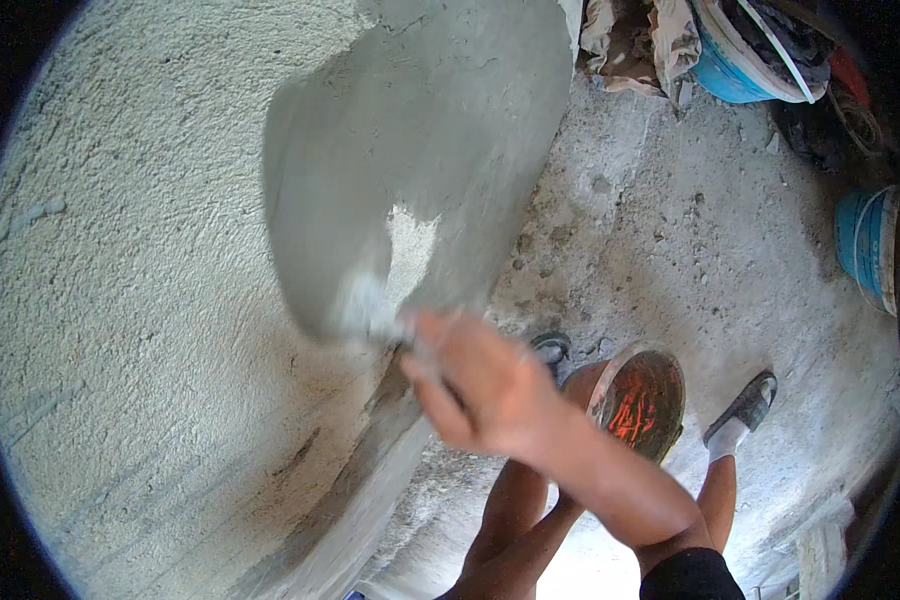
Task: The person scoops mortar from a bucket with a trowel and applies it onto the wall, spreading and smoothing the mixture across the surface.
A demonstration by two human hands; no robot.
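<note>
My right hand (485, 385) is closed around a trowel, pressed near the lower edge of a wet grey plaster patch (420, 120). Motion smears the trowel's pale blade (365, 305), so its exact shape is unclear. Just beside the blade, a pale strip of bare wall (410, 250) shows inside the patch. Below my right forearm stands or hangs a bucket (650, 400) with orange streaks inside and a raised handle. My left forearm (535, 545) reaches toward that bucket, but my left hand is hidden behind the right arm.
Rough, pale wall (150, 250) surrounds the plaster on the left. On the dusty concrete floor (650, 230) are my sandalled feet. A filled blue bucket (745, 60) and torn paper sacks (630, 45) lie at the far right; another blue bucket (867, 245) is near the right rim.
</note>
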